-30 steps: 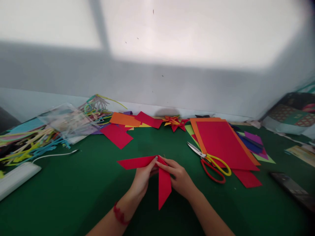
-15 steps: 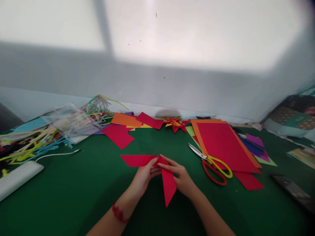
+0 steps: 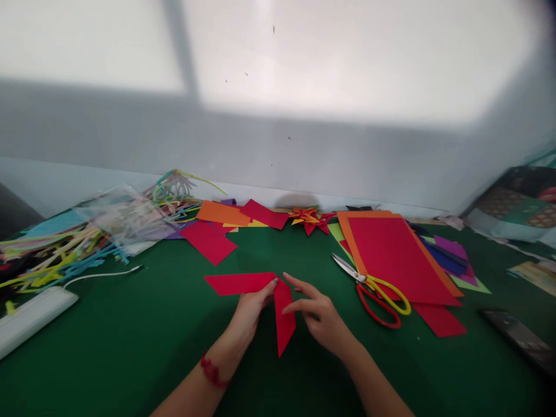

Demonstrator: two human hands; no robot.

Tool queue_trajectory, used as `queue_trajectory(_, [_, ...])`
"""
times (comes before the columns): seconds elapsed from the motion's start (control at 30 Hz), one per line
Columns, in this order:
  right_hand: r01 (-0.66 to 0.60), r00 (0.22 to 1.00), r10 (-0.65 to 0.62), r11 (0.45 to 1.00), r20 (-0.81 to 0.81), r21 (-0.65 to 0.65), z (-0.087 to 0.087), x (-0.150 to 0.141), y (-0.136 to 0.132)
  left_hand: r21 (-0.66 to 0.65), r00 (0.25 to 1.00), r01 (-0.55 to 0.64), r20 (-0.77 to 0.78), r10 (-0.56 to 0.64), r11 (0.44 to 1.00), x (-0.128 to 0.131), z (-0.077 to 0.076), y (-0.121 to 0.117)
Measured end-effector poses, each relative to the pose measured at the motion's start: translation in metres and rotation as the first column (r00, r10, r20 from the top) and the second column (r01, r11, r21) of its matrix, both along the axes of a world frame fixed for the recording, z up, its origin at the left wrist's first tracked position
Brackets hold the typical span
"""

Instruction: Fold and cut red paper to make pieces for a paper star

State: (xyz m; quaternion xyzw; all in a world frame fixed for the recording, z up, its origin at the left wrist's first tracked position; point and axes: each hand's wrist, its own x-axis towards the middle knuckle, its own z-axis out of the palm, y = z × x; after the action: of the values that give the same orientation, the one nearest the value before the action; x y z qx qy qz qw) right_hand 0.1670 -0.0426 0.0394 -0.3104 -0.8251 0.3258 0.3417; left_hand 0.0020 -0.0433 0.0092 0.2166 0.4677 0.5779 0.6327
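Observation:
A folded strip of red paper is bent at a corner, one arm pointing left and the other hanging down toward me. My left hand pinches it near the bend, thumb on top and the other fingers mostly hidden beneath. Beside the hanging arm is my right hand, its fingers spread and loosely curved. One fingertip of it lies against the paper's right part; the index finger points past the bend without gripping.
Scissors with red and yellow handles lie right, against stacked red sheets. Paper stars and cut red pieces lie along the wall. Pipe cleaners and a white power strip are left, a phone far right.
My right hand has loosened from the bend, its fingers spreading apart. The red paper has shifted slightly left, still in my left hand.

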Motion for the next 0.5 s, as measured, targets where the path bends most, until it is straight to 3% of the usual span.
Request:
queue_trajectory(0.13, [0.247, 0.945, -0.275, 0.955, -0.176, -0.166, -0.004, 0.004, 0.007, 0.062, 0.971, -0.002, -0.238, 0.017, 0.998, 0.003, 0.010, -0.002])
queue_trajectory(0.23, [0.328, 0.914, -0.388, 0.876, -0.115, -0.354, -0.010, 0.005, 0.012, 0.137, 0.936, 0.096, -0.349, -0.042, 0.986, 0.008, 0.019, -0.005])
queue_trajectory(0.3, [0.295, 0.938, -0.342, 0.871, -0.053, -0.392, -0.011, 0.004, 0.012, 0.187, 0.913, 0.218, -0.386, -0.133, 0.958, 0.010, 0.022, -0.007])
queue_trajectory(0.4, [0.196, 0.979, -0.205, 0.913, 0.013, -0.358, -0.008, 0.001, 0.009, 0.192, 0.870, 0.374, -0.413, -0.271, 0.907, 0.011, 0.020, -0.011])
queue_trajectory(0.5, [0.137, 0.990, -0.121, 0.934, 0.067, -0.331, -0.006, 0.000, 0.006, 0.177, 0.842, 0.452, -0.410, -0.352, 0.875, 0.013, 0.013, -0.013])
